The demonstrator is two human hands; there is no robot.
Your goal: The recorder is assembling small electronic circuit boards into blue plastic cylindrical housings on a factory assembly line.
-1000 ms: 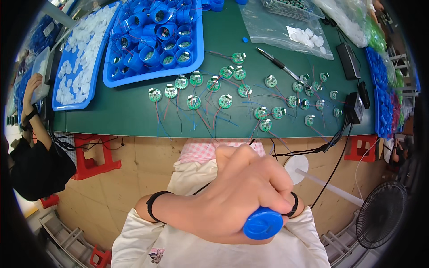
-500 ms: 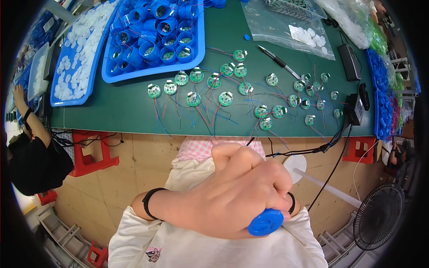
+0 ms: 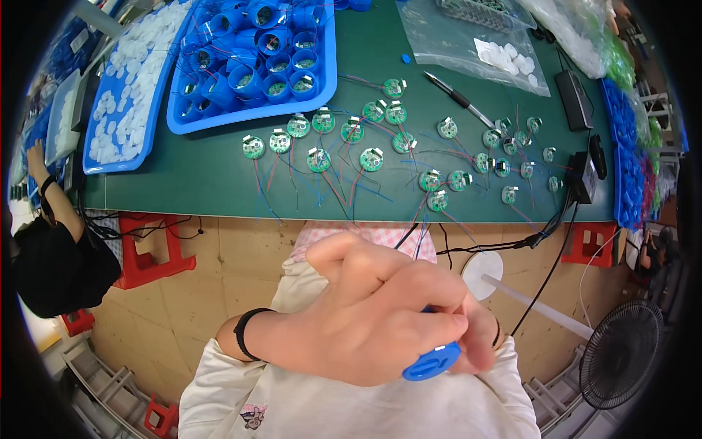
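While the left hand [image 3: 373,318] bends over in front of the torso, its fingers close around a blue plastic cup [image 3: 433,364], whose end face shows below the thumb. The right hand [image 3: 479,336] meets it from the right, largely hidden, its visible fingers beside the cup; how firmly they grip cannot be told. Beyond both hands, well apart from the cup, round green circuit boards [image 3: 371,159] with thin wires lie on the green table [image 3: 146,194].
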